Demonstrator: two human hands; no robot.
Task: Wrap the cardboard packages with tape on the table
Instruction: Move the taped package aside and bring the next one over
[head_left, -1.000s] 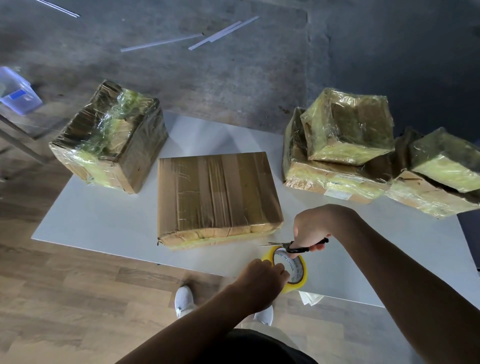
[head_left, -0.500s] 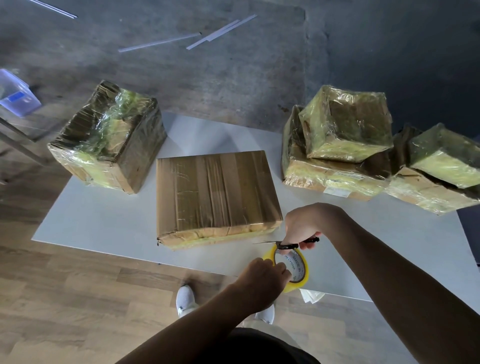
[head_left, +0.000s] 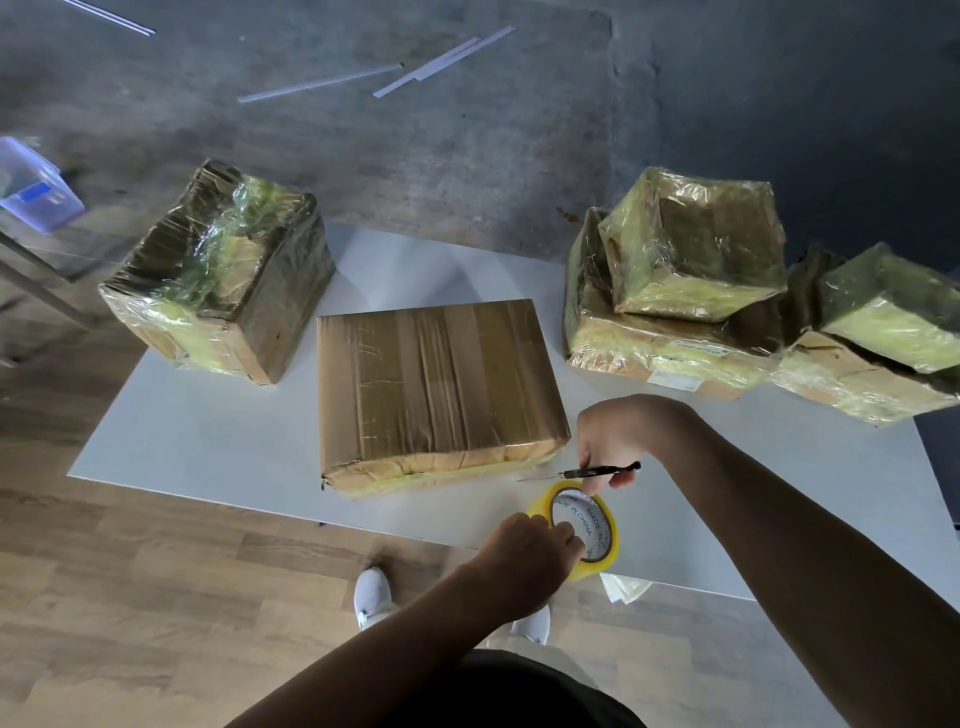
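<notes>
Brown cardboard, one flat package (head_left: 436, 389), lying at the middle of the white table (head_left: 208, 447), its top banded with clear tape and its near edge showing yellowish layers.

Item: yellow tape roll (head_left: 597, 519), held just off the package's near right corner, over the table's front edge. The left hand (head_left: 524, 556) grips it, fingers curled over the rim and into the core.

Item: black-handled scissors (head_left: 587, 473), held by the right hand (head_left: 610, 436) with fingers curled round the handles; the blades point left, just above the roll, and look nearly closed.

Change over the last second: slight. Scissors and roll have edged a little toward the package, and both grips are as they were. Judgement: this is the cutting-off step for this package; with the strip severed, the loose end would need pressing down.

Other stock: one wrapped package (head_left: 218, 275) at the table's far left; a wrapped stack (head_left: 691, 249) at the far right, its outermost piece cut off by the frame.

Not determinable: the clear strip between roll and package cannot be made out, so whether it is already cut is unknown. The right hand's fingertips are hidden behind the handles. The package's underside and far face are unseen.
</notes>
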